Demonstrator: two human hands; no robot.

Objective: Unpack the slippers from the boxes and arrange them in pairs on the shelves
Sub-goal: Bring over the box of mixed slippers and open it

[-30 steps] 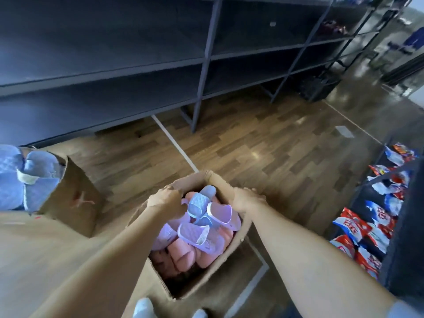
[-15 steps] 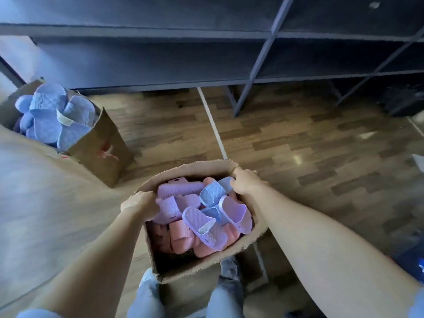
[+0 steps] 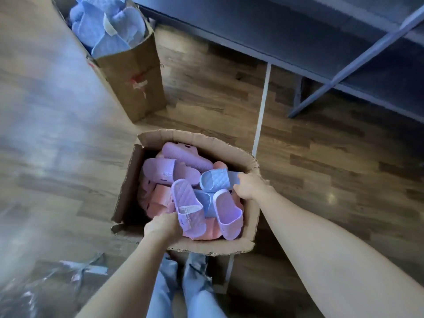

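An open cardboard box [image 3: 128, 180] sits low in front of my legs, full of lilac, pink and blue slippers. A lilac slipper [image 3: 188, 207] with a white tag lies on top beside a second lilac one [image 3: 227, 214], and a blue slipper [image 3: 215, 180] lies above them. My left hand [image 3: 161, 228] grips the box's near rim beside the tagged slipper. My right hand [image 3: 251, 185] grips the right rim, its thumb against the blue slipper. The dark shelves [image 3: 332, 65] stand at the upper right with nothing on them.
A second, taller cardboard box [image 3: 135, 79] stuffed with blue slippers [image 3: 107, 28] stands at the upper left. A white line [image 3: 261, 115] runs across the wooden floor. Crumpled clear plastic [image 3: 82, 269] lies at the lower left. My jeans-clad legs [image 3: 192, 285] are below the box.
The box has swung round and come down closer to my legs. My left hand has shifted from the left rim to the near rim. The view has tilted down.
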